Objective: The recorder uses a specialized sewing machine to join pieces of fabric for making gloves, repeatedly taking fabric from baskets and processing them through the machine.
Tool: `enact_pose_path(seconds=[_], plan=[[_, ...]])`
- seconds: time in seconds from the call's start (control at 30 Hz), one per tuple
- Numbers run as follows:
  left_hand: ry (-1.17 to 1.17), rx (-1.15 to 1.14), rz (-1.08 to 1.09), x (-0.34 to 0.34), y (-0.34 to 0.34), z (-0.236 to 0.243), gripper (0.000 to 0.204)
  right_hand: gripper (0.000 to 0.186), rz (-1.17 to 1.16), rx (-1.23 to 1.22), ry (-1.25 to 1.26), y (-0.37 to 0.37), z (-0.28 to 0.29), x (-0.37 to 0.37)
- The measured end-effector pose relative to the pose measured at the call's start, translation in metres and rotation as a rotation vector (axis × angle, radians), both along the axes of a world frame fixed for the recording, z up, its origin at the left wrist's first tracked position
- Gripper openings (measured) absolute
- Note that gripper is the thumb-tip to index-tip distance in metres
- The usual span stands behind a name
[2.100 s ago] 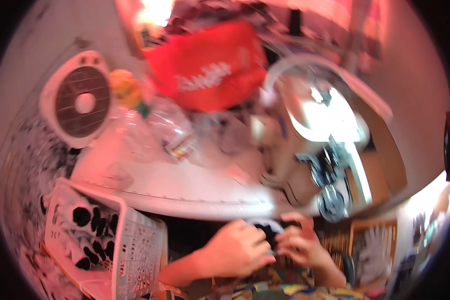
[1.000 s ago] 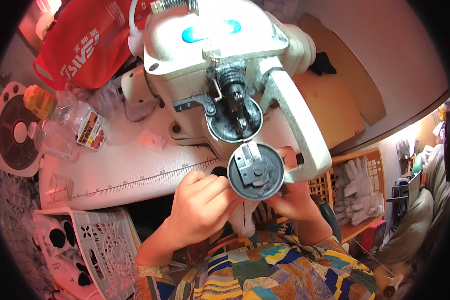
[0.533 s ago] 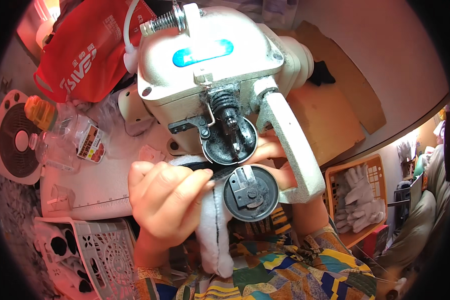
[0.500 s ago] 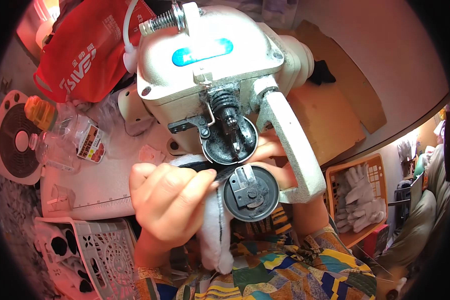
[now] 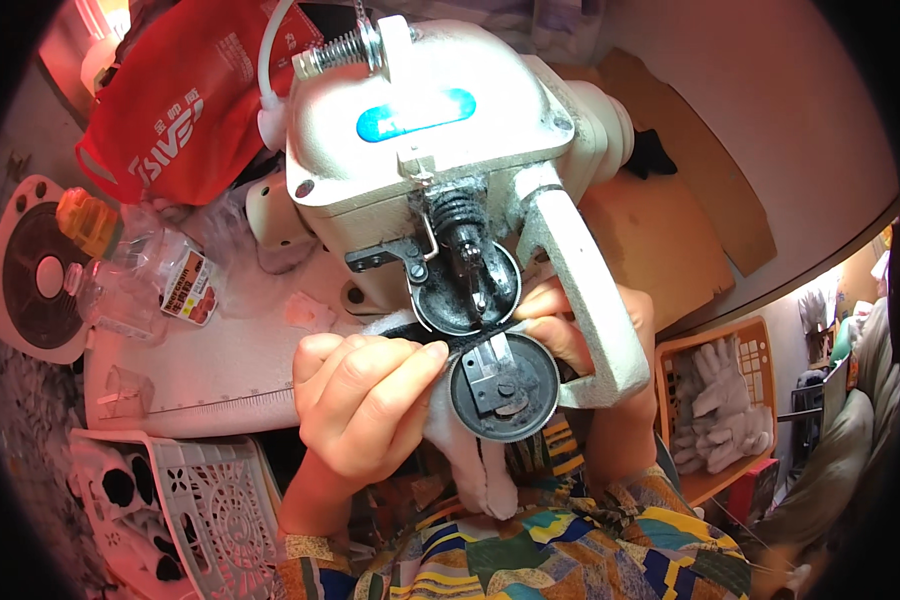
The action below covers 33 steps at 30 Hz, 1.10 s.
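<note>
A cream fur sewing machine point(image 5: 370, 190) fills the middle, its two round feed discs almost touching edge to edge. White plush fabric with a black edge point(image 5: 465, 455) runs between the upper disc point(image 5: 465, 290) and the lower disc point(image 5: 505, 385), its tail hanging down toward my lap. Left of the discs, my left hand point(image 5: 370, 400) pinches the black edge between thumb and fingers. My right hand point(image 5: 560, 325) pinches the edge on the other side, partly hidden behind the machine's curved arm point(image 5: 590, 290).
A white basket point(image 5: 220, 500) with white and black plush pieces stands at lower left. An orange basket point(image 5: 715, 400) of white plush pieces sits at right. Clear plastic containers point(image 5: 120, 300), a speaker-like round-grilled unit point(image 5: 40, 270) and a red bag point(image 5: 180, 110) lie on the left.
My left hand has moved right, closer to the discs, and the fabric's tail has swung right. My right fingers have come up into view at the disc gap, pinching the edge.
</note>
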<state>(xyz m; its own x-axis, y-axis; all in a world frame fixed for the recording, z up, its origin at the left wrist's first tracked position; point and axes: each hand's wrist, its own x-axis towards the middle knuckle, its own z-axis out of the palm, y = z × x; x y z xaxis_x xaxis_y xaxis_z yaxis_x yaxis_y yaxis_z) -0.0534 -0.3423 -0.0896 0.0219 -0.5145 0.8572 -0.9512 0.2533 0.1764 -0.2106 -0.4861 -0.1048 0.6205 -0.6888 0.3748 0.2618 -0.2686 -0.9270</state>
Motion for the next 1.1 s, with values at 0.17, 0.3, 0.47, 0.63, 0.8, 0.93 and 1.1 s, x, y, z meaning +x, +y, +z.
enact_pose_path(seconds=[0.17, 0.3, 0.47, 0.63, 0.8, 0.93, 1.1], plan=[[-0.016, 0.01, -0.012, 0.002, 0.005, 0.0, 0.032, 0.017, -0.408, 0.133, -0.362, 0.042, -0.015, -0.007], [-0.042, 0.027, 0.004, -0.001, 0.004, -0.002, 0.033, 0.041, -0.672, 0.08, -0.577, 0.1, -0.048, -0.006], [-0.114, 0.128, 0.077, -0.004, 0.007, 0.009, 0.028, 0.044, -0.322, -0.472, 0.263, 0.111, -0.067, -0.025], [-0.021, 0.406, 0.045, 0.003, 0.007, 0.031, 0.024, 0.032, -0.01, 0.146, 0.335, 0.087, -0.065, -0.02], [0.214, 0.583, -0.429, 0.034, 0.007, 0.051, 0.025, 0.029, 0.006, -0.011, 0.287, 0.082, -0.08, -0.021], [0.405, 0.614, -0.697, 0.054, 0.003, 0.03, 0.018, 0.028, 0.037, 0.066, 0.268, 0.085, -0.083, -0.017], [0.329, 0.525, -0.555, 0.051, 0.009, 0.019, 0.014, 0.044, 0.12, 0.054, 0.341, 0.082, -0.091, -0.021]])
